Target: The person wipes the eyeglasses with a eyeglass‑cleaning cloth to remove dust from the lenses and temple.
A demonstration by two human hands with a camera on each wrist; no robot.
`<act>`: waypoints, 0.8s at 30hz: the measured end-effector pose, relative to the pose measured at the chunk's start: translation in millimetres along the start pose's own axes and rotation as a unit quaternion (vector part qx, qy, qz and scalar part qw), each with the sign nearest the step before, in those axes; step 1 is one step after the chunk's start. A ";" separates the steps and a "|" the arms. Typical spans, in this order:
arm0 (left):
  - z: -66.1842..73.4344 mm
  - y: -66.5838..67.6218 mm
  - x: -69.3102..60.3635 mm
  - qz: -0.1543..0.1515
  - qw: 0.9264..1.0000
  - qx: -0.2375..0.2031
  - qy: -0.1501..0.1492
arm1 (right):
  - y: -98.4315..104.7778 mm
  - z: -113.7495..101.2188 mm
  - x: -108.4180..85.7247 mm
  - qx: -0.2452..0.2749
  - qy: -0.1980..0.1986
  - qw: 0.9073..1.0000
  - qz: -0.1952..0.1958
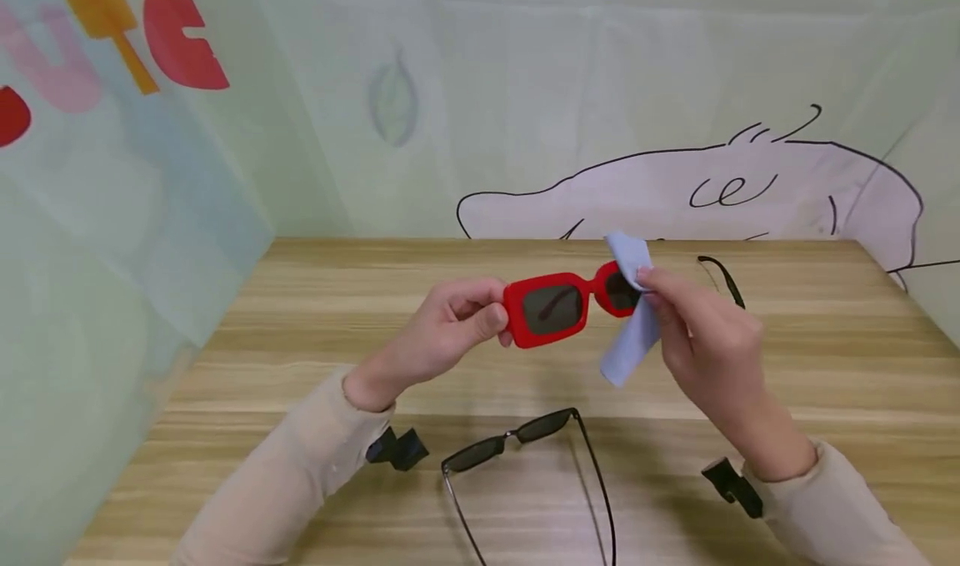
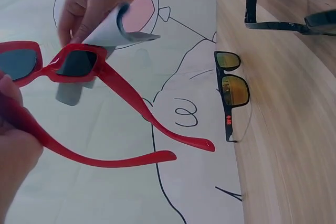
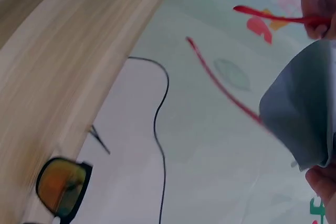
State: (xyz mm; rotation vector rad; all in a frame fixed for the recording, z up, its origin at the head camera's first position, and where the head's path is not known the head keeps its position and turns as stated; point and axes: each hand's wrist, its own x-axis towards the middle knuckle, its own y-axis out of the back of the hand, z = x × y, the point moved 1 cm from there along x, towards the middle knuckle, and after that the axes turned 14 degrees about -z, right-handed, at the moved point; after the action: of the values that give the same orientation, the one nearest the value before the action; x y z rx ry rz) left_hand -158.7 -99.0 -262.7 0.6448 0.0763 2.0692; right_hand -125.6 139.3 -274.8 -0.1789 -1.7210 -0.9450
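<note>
Red-framed sunglasses (image 1: 550, 310) with dark lenses are held up above the table, their red temples (image 2: 126, 90) unfolded in the left wrist view. My left hand (image 1: 438, 324) grips them at one outer corner, thumb in front. With thumb and fingers my right hand (image 1: 712, 349) pinches a light blue cloth (image 1: 633, 345) over the other lens, partly covering it. In the right wrist view the cloth (image 3: 302, 103) hangs folded and hides most of the frame. Only a small part of the right hand (image 3: 323, 187) shows there.
Black sunglasses (image 1: 510, 439) with unfolded temples lie on the wooden table (image 1: 337, 299) nearer to me. Another pair, with orange-tinted lenses (image 2: 234, 90), lies at the back right, mostly behind my right hand in the head view. A printed cloth backdrop (image 1: 525, 91) stands behind the table.
</note>
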 end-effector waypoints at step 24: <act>-1.0 1.9 4.6 0.019 0.999 -0.022 -0.033 | -1.4 -11.1 -2.8 -0.014 0.022 0.999 0.040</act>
State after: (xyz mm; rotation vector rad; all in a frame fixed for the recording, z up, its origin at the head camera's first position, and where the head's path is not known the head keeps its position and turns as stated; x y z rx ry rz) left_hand -162.6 -96.2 -261.1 0.6916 -0.0195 2.0790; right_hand -117.1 131.9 -277.1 -0.2418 -1.6492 -0.9078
